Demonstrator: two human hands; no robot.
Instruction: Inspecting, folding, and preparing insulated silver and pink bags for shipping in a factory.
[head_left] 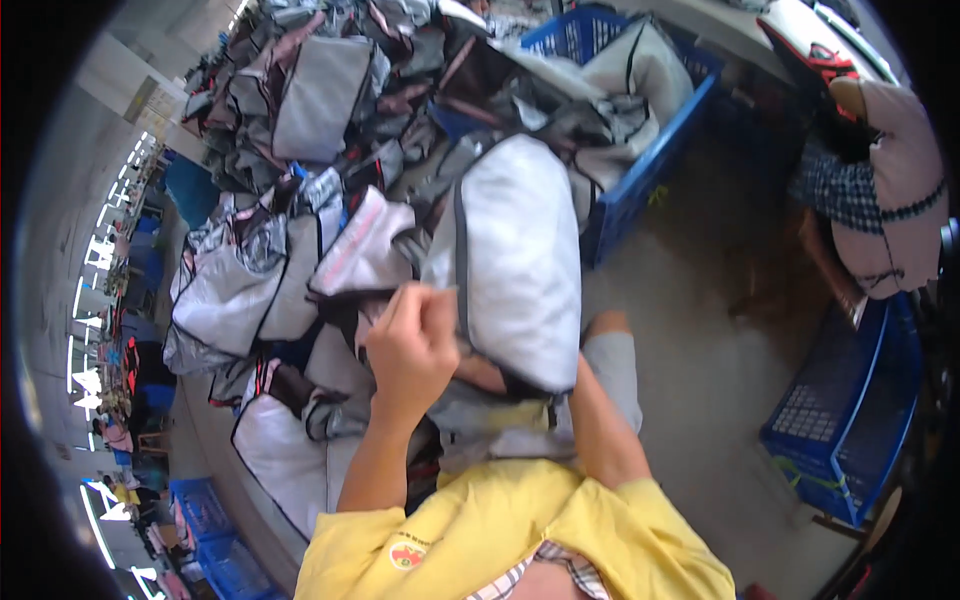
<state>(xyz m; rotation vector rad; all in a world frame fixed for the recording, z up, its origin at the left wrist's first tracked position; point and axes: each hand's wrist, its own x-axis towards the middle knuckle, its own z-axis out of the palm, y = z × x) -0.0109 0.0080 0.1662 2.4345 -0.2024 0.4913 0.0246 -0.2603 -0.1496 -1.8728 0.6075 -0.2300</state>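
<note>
A bulging white fabric bag point(525, 260) with dark edging along its side stands upright in front of me. Beside its lower left side, my left hand point(413, 328) is closed with the fingers curled in; I cannot make out what it pinches. My right forearm point(605, 430) reaches up to the bag's lower right edge, and the right hand is hidden behind or inside the bag. A patch of skin shows under the bag's lower edge. Left of my left hand lies a pale pink-white piece point(370, 240) with dark edging.
Heaped grey, white and pink sewn pieces point(320, 100) cover the left and far side. A blue crate point(650, 160) full of similar pieces stands at the far right. Another blue crate point(840, 410) is at right, near a person in a checked garment point(850, 190). Blue crates point(215, 530) stand lower left.
</note>
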